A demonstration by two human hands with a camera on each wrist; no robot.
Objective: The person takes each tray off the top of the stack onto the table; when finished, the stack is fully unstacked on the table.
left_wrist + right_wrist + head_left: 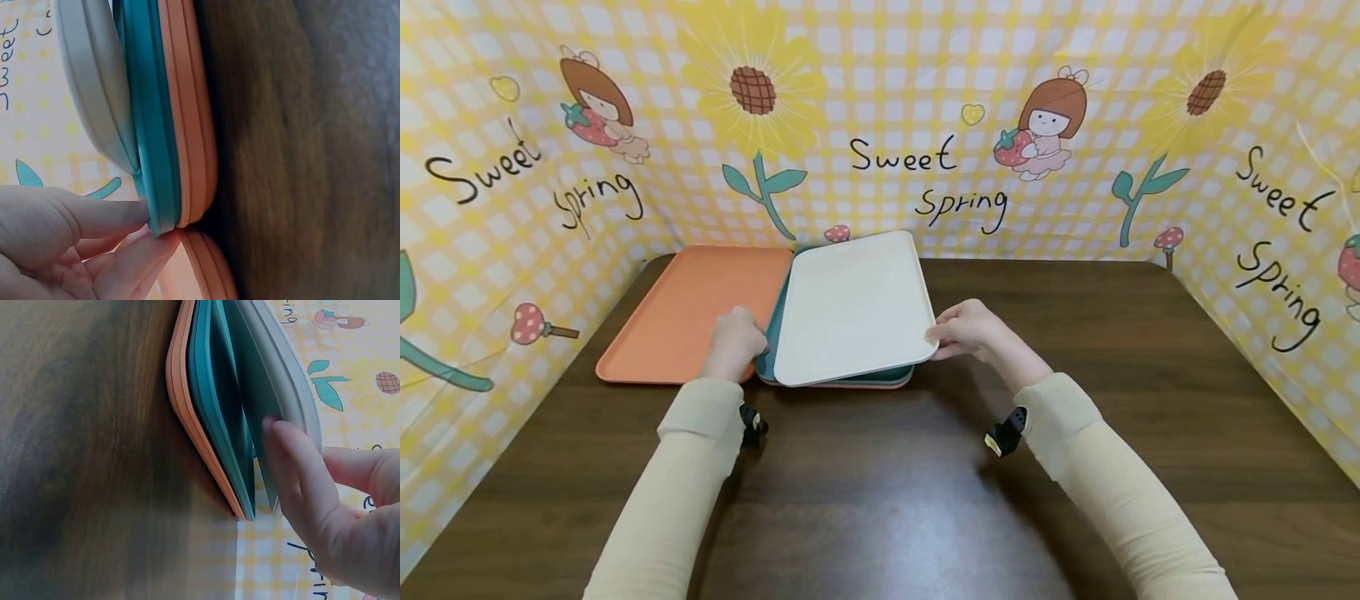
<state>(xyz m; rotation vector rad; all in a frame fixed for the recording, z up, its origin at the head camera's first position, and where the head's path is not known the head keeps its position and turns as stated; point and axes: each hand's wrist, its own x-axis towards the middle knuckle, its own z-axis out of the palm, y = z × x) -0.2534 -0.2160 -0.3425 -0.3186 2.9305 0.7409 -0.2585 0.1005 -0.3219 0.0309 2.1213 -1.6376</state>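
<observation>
A white tray lies tilted over a teal tray, its right side raised and its lower left corner down near the teal rim. My right hand pinches the white tray's right edge, fingers beneath and thumb on the other face. At the teal tray's left edge, my left hand pinches the rim near the front corner. Under the teal tray sits an orange tray, mostly hidden. Another orange tray lies to the left, under my left hand and wrist.
A dark wooden table carries the trays. Yellow checked cloth with flowers and lettering forms walls at the back and both sides. Each wrist wears a small black camera.
</observation>
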